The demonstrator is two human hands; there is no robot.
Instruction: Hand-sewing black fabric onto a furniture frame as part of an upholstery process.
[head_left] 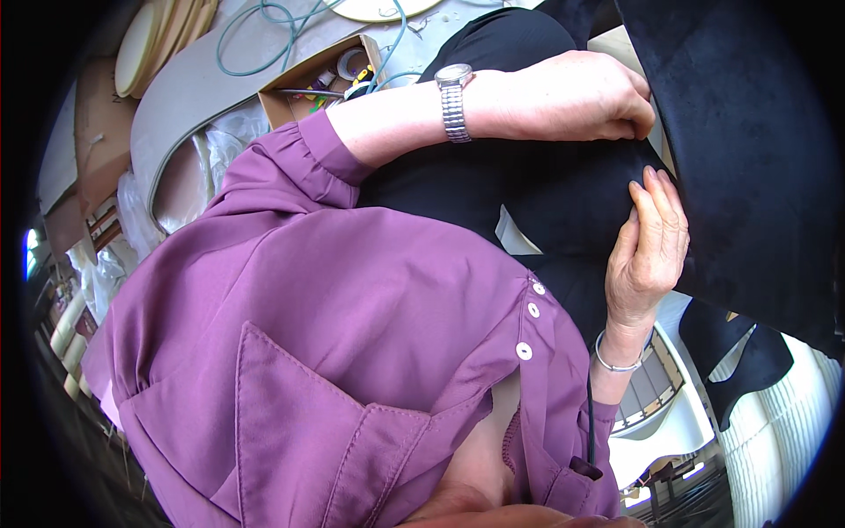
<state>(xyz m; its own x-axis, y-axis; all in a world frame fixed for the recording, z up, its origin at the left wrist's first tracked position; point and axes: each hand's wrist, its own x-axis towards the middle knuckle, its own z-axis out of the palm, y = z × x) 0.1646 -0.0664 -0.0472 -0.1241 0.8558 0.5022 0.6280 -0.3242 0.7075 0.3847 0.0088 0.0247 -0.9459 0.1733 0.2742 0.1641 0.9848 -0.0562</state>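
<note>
A large piece of black velvety fabric (739, 150) hangs across the upper right and drapes over my lap. My left hand (576, 95), with a metal watch on its wrist, reaches in from the purple sleeve (290, 163). Its fingers are curled tight on an edge of the fabric. Just below it, my right hand (650, 251), with a thin bracelet at the wrist, comes up from the bottom. Its fingers lie straight and together against a fold of the same fabric, and the thumb is hidden behind it. My purple buttoned shirt (352, 352) fills the lower left.
An open cardboard box (290, 97) with small tools and tape rolls sits at the top, with a teal cable (264, 40) looped beside it. Pale round discs (141, 44) and a grey curved panel (189, 97) lie at the upper left. A white ribbed object (775, 431) is at the lower right.
</note>
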